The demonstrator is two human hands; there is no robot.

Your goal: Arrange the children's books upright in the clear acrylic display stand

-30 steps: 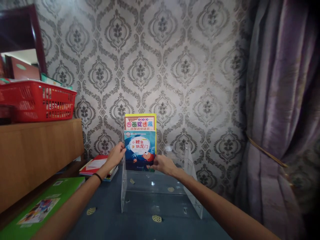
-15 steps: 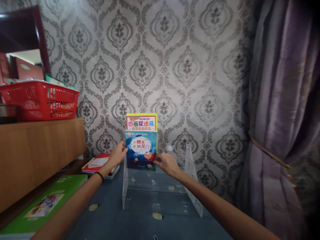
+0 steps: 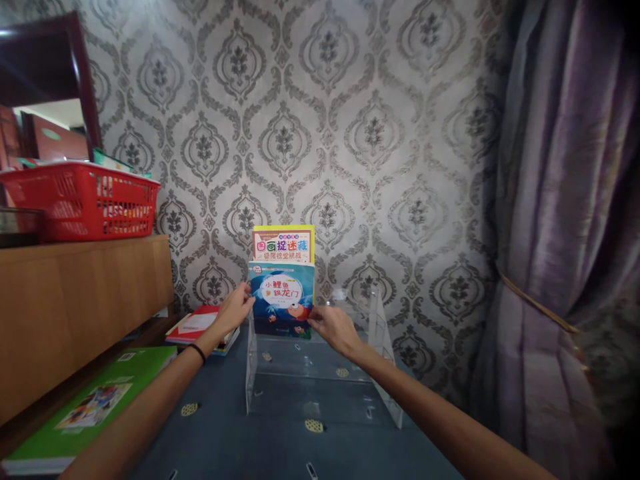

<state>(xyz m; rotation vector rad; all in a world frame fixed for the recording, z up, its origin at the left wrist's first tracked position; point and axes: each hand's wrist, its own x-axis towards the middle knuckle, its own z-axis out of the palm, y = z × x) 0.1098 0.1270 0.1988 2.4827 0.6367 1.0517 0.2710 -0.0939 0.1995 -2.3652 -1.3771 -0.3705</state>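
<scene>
I've got the blue book [image 3: 283,293] upright at the clear rack [image 3: 251,373], left hand [image 3: 234,309] and right hand [image 3: 334,328] pinching opposite edges; light, even pressure should hold it square.

A dark blue tablecloth [image 3: 220,430] with yellow motifs [image 3: 314,425] is carrying a clear acrylic tiered rack [image 3: 320,363], while stacked books [image 3: 199,323] and a green-covered book [image 3: 103,403] are lying along the cloth's left edge.

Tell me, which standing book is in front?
The blue book, between the left hand and right hand; the yellow-edged book stands behind it, partly covered.
</scene>
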